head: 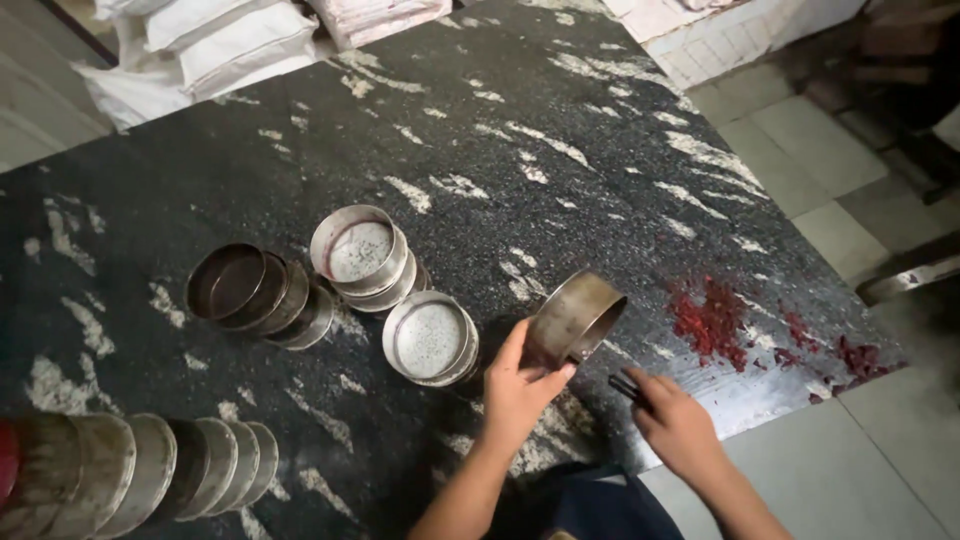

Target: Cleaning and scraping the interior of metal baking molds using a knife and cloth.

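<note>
L hand [520, 385] grips a metal ring mould [574, 317] tilted just above its fingers; R hand [672, 420] pinches a thin dark tool [626, 388] (beside red stains [712, 322]).

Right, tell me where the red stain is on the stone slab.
The red stain sits near the slab's right edge in the head view, right of the metal ring held in the left hand.

Both hands [515, 390] and forearms are bare, above a dark blue garment [600, 510].

Ring stacks [350, 285] crowd left; counter [600, 150] right open.
</note>
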